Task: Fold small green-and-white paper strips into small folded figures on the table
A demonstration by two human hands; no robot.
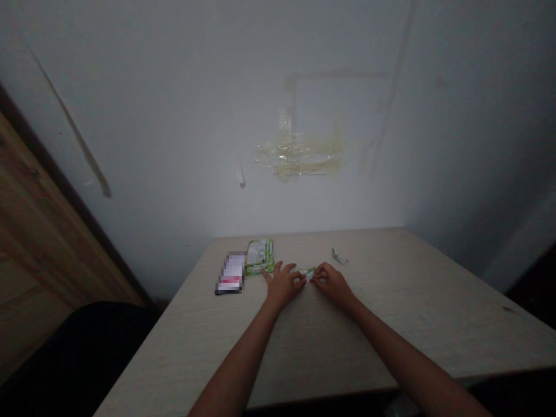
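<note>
A small green-and-white packet [309,274], narrow and apparently folded, lies low over the table between my two hands. My left hand [281,285] pinches its left end with thumb and forefinger, while the other fingers are spread out toward the left. At the packet's right end, the fingertips of my right hand [333,285] are closed on it. Just beyond my left fingers lies a stack of flat green-and-white packets [259,253]. A small twisted packet [339,256] rests apart, beyond my right hand. My fingers cover part of the held packet.
Left of the stack, a phone [231,273] with a blurred screen lies on the pale wooden table [313,347]. A white wall with peeling clear tape [299,156] stands behind. Something dark [87,353] is beside the table's left edge, near wooden boards [52,231].
</note>
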